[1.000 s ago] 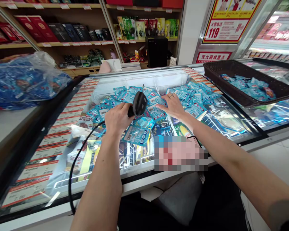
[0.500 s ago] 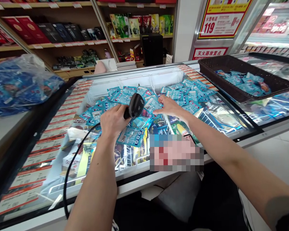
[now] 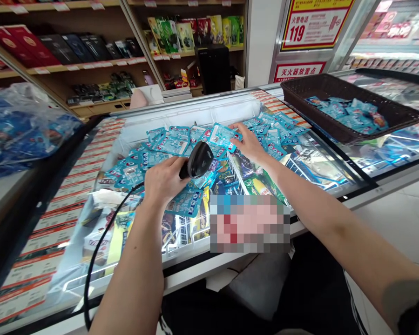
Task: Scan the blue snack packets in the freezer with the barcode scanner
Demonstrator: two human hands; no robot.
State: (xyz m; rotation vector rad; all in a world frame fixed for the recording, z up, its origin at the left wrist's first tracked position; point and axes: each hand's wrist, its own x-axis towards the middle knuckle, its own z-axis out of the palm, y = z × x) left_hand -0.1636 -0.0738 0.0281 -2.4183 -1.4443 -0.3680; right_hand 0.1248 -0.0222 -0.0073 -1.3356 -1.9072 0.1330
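Note:
My left hand (image 3: 164, 179) grips the handle of a black barcode scanner (image 3: 199, 159), whose head points at a spread of blue snack packets (image 3: 167, 144) lying on the glass freezer lid (image 3: 314, 163). A black cable (image 3: 97, 251) hangs from the scanner toward the near edge. My right hand (image 3: 248, 142) pinches one blue packet (image 3: 222, 135) lifted a little off the pile, just beyond the scanner head.
A dark woven basket (image 3: 338, 90) with more blue packets sits at the right on the freezer. A clear plastic bag of blue packets (image 3: 21, 128) rests at the left. Shelves of goods (image 3: 91, 46) stand behind. A blurred patch covers something at the freezer's near edge.
My right hand went from lying flat on the packets to pinching one and raising it toward the far side. The scanner stayed in my left hand, shifting slightly.

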